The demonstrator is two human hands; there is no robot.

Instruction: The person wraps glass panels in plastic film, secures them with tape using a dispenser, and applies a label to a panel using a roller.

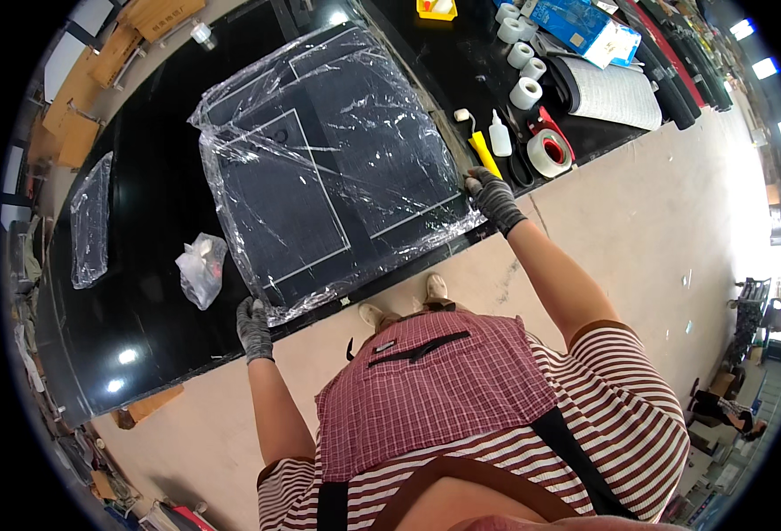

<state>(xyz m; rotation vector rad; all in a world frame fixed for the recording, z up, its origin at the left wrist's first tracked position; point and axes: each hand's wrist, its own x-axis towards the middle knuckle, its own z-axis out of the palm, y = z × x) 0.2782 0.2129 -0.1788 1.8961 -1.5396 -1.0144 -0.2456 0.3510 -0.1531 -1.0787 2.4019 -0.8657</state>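
A large flat dark package (320, 168) in clear, wrinkled plastic wrap lies on the black glossy table in front of me. Pale straight lines mark the dark surface under the film. My left hand (253, 329), in a grey knit glove, has its fingers closed at the near left corner. At the near right corner my right hand (495, 199), gloved alike, grips the edge of the wrap. Beside that hand lie a yellow-handled roller (483, 154), a white squeeze bottle (499, 134), black-handled scissors (520, 165) and a red tape dispenser (552, 152).
On the black table (143, 310) lie a crumpled plastic bag (202, 270) and a narrow plastic-wrapped piece (91, 221). Several white rolls (525, 93), a blue box (585, 31) and a grey textured sheet (609, 93) sit at the far right. A person (727, 411) is farther off at right.
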